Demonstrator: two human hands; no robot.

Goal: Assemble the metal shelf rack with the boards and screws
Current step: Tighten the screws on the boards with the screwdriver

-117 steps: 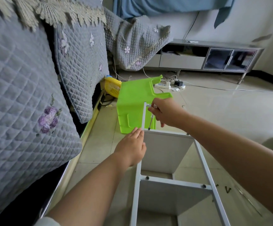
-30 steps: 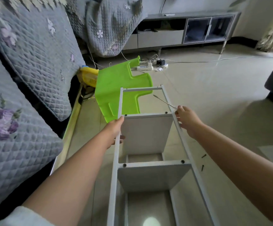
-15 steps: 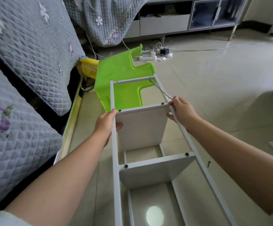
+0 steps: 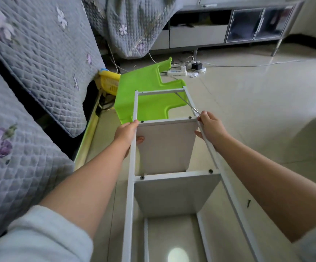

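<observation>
Note rack frame: painted metal, matt pale grey, smooth. Boards: smooth matt panels, light grey, core material not discernible. Screw heads on crossbars: dark metal. Thin tool shaft at your right hand: bare metal, shiny. Stool behind frame: bright green plastic, smooth, slight sheen. Floor: glossy tile, reflective. Sofa cover: quilted grey cloth, embroidered flowers. Basket: yellow plastic. Your sleeve: soft pale cloth.

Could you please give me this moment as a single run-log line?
left hand: grips left rail | right hand: grips right rail and screwdriver | rack: two boards fitted | loose screw on floor
</observation>
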